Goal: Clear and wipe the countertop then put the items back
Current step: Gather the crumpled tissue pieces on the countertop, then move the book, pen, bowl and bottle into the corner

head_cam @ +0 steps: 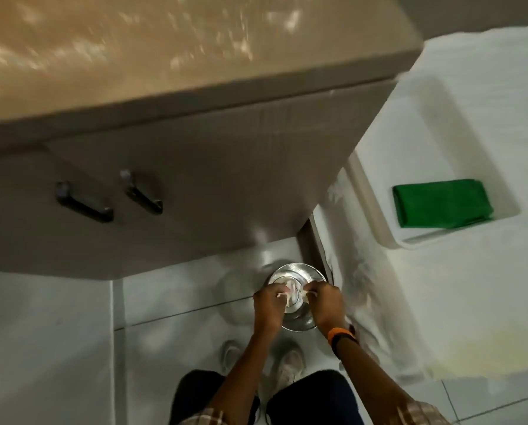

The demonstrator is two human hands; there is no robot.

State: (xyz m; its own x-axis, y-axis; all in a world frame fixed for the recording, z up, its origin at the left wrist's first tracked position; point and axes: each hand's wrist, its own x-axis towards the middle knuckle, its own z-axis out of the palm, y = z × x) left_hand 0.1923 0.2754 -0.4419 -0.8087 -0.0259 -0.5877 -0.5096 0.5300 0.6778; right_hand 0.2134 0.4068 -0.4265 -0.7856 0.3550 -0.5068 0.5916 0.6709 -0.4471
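Observation:
I look straight down at the floor. A round steel bin (pixel 299 273) with a shiny rim stands by the corner of the cabinet. Over its opening, my left hand (pixel 267 308) and my right hand (pixel 325 303) pinch a crumpled whitish tissue (pixel 290 291) between them. An orange and black band sits on my right wrist. The beige countertop (pixel 164 47) fills the top of the view, blurred, with nothing visible on it. A folded green cloth (pixel 442 202) lies in a white tray (pixel 379 191) at the right.
Below the countertop, a cabinet front carries two dark handles (pixel 84 205). The white tray rests on a white covered surface (pixel 471 286) to the right. My shoes (pixel 288 365) and dark trousers stand on the pale tiled floor behind the bin.

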